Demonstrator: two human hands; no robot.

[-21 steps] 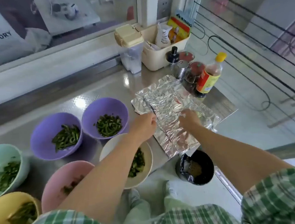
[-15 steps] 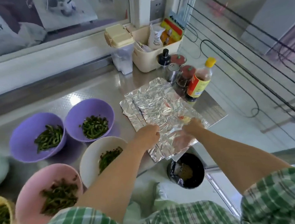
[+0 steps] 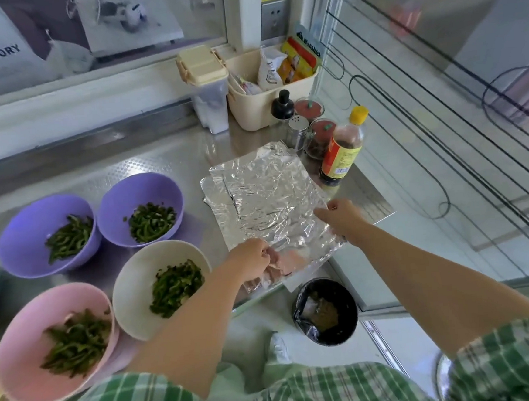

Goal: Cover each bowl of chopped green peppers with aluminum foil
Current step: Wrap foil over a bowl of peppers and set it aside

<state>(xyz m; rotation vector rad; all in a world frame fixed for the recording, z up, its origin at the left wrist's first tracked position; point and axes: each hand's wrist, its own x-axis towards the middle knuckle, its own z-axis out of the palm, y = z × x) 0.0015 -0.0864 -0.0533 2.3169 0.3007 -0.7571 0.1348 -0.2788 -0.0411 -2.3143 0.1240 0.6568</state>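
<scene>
- Foil prep at a steel counter: a crinkled top foil sheet lies on a foil stack, to the right of the bowls and just beside a yellow-capped sauce bottle.
- The person's left hand pinches the sheet's near-left corner with its fingers curled tight, and the near edge rides up off the stack there.
- The right hand pinches the sheet's right edge between the thumb and curled fingers.
- Half a second ago both hands sat close together on the near edge. The right hand has since moved out to the right side, and the two hands are now well apart across the sheet.
- The view has swung back to the left, so more of the bowls shows than half a second ago.
- Four bowls stand uncovered to the left of the foil: the left purple bowl, the right purple bowl, the white bowl and the pink bowl.
- Each of them holds chopped green peppers, and the white bowl is the one nearest the foil.
- A beige caddy of packets and a lidded container stand at the back of the counter.
- A lined bin sits on the floor below the counter's edge.
</scene>
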